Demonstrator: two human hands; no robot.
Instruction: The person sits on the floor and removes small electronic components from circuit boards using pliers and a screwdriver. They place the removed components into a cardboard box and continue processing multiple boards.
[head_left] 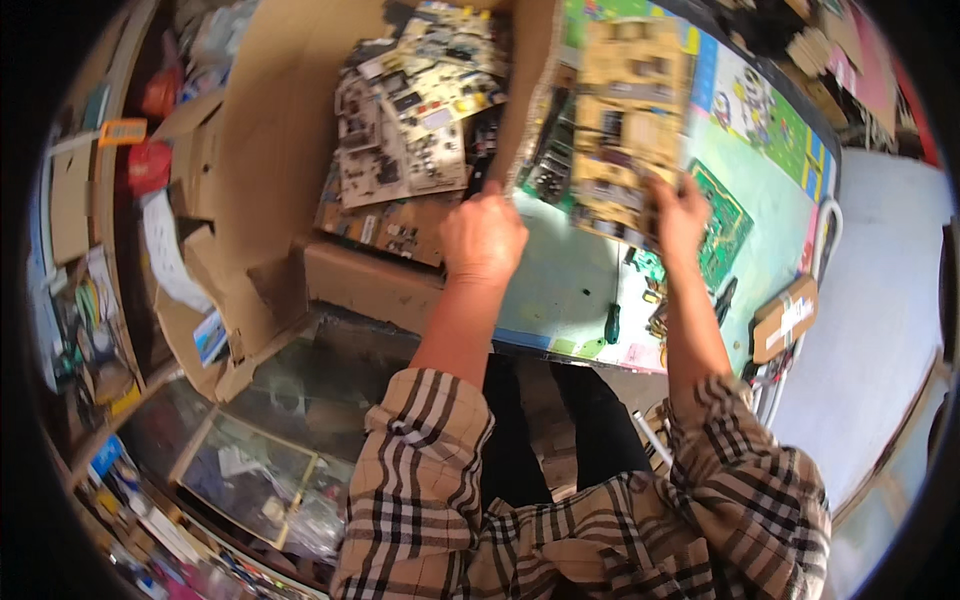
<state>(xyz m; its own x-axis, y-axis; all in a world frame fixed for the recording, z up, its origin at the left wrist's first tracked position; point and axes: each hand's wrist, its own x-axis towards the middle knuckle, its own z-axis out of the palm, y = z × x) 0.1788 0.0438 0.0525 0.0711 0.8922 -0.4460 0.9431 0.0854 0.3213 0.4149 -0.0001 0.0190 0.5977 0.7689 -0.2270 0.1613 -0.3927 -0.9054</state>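
Cluttered workbench [570, 290], both hands closed on tan circuit board [630, 120] held upright above it, left hand [483, 235] and right hand [680, 215] pinching lower edge; looked stiff, light, fragile, best edge-held.

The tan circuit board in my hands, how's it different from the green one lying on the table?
The tan circuit board is raised off the table, gripped by the left hand and right hand; the green circuit board lies flat, untouched. The tan board looks larger and longer, the green one smaller. Both are bare boards without housings.
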